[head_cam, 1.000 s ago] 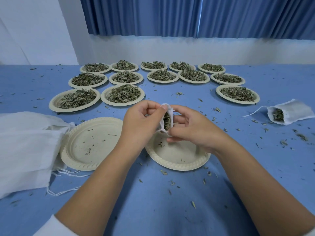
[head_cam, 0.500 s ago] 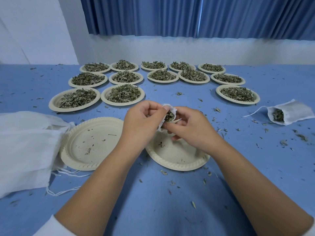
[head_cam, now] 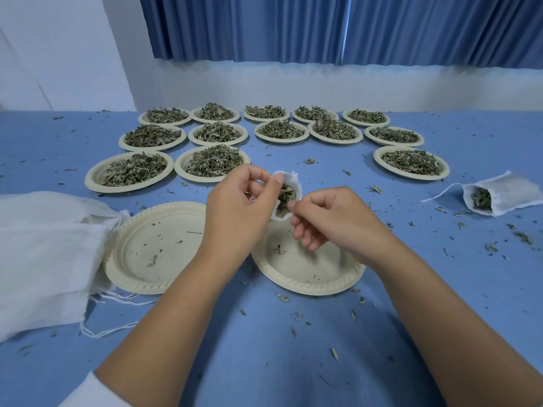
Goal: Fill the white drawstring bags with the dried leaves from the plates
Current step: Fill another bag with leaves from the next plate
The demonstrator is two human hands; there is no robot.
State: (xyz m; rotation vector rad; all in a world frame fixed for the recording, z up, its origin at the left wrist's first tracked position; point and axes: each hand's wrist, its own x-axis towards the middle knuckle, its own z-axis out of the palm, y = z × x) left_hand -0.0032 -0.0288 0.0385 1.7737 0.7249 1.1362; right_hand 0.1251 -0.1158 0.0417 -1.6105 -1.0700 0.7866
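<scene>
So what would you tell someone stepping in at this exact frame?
Left grip pinches the small bag by its upper rim; right grip pinches the lower rim, mouth open, leaves inside.
Bag is held above the emptied plate; a second emptied plate lies to its left.
Done: one filled bag lies at the right, mouth not drawn shut.
Left: close this bag, then fill more from the bag pile using the heaped plates further back.

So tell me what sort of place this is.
Probably a makeshift hand-packing station: a blue-covered table laid with many paper plates of dried leaves, a stack of white drawstring bags at the left, and blue curtains behind.
</scene>
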